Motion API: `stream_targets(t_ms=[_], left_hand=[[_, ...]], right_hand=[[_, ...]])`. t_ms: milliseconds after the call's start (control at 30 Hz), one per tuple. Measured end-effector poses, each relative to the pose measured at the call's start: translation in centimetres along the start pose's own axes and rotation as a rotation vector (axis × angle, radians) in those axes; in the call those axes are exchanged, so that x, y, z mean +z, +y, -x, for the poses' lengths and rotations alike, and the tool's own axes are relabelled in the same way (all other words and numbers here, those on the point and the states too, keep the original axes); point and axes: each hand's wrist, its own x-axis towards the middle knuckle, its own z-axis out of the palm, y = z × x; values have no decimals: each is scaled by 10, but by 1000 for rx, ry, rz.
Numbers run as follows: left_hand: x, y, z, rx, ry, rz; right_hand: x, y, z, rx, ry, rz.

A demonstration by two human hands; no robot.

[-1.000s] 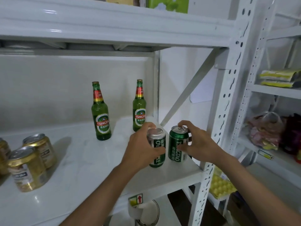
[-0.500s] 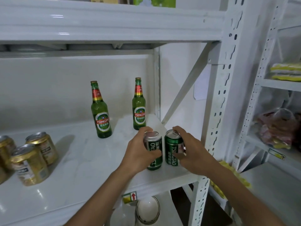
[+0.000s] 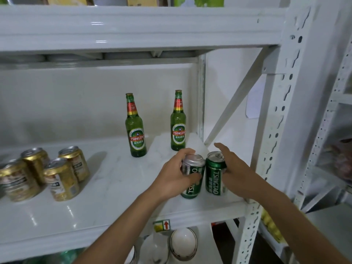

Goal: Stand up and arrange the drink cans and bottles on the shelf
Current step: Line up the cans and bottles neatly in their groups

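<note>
Two green Tsingtao cans stand side by side on the white shelf [image 3: 118, 189] near its front right corner. My left hand [image 3: 171, 178] grips the left green can [image 3: 191, 189], with fingers over its silver top and thumb across its front. My right hand [image 3: 236, 174] lies against the right side of the right green can [image 3: 214, 176]. Its index finger stretches straight past the can's top and its thumb touches the can's side. Two green Tsingtao bottles [image 3: 135, 130] [image 3: 178, 126] stand upright farther back.
Several gold cans [image 3: 62, 180] stand grouped at the shelf's left end. A white perforated post [image 3: 274, 130] and a diagonal brace [image 3: 234, 103] close off the right side. A shelf board [image 3: 133, 29] runs overhead. Bowls [image 3: 183, 242] sit on the level below.
The fingers of my right hand have straightened off the right can's top. Both cans stand closer together, nearly touching. The camera view has shifted right, showing more gold cans.
</note>
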Motion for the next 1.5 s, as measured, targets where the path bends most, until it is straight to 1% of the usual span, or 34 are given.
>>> stream_targets(t_ms=[67,200,267,367,433,500,567,667,733,867,967,1167,1300,1400,1500], left_hand=[[0,0,0,6,-17,-12],[-1,-2,-1,5,-29,16],[-2,-3,-3,5,-30,28],[-15,-5,-3,7,-11,30],[-37,-6,-1,36,37,13],[-70,-9,-5,66,142,-10],[-108,-14,-17,56,267,8],[-158,-16,-41,-3,375,36],[-181,-14,-58,-34,397,20],[-207,-16,-98,-109,421,-90],[-217,-13,-123,-171,403,-97],[-207,-20,-158,-256,373,-176],[-201,-36,-175,-239,417,-213],[-199,-44,-180,-213,471,-245],[-202,-48,-178,-202,499,-273]], right_hand=[[-4,-3,-1,-1,-15,51],[-8,-10,-2,21,-18,67],[-11,-16,-7,43,18,56],[-14,-33,-15,90,117,-69],[-15,-47,-22,100,201,-155],[-15,-65,-31,70,274,-211],[-15,-82,-47,21,322,-215],[-14,-111,-79,-14,299,-204],[-14,-123,-106,-7,281,-174],[-13,-133,-157,46,214,-133],[-10,-129,-193,89,215,-153],[3,-120,-244,114,304,-118],[8,-112,-264,106,282,-129],[8,-103,-277,56,312,-91],[9,-96,-283,27,291,-99]])
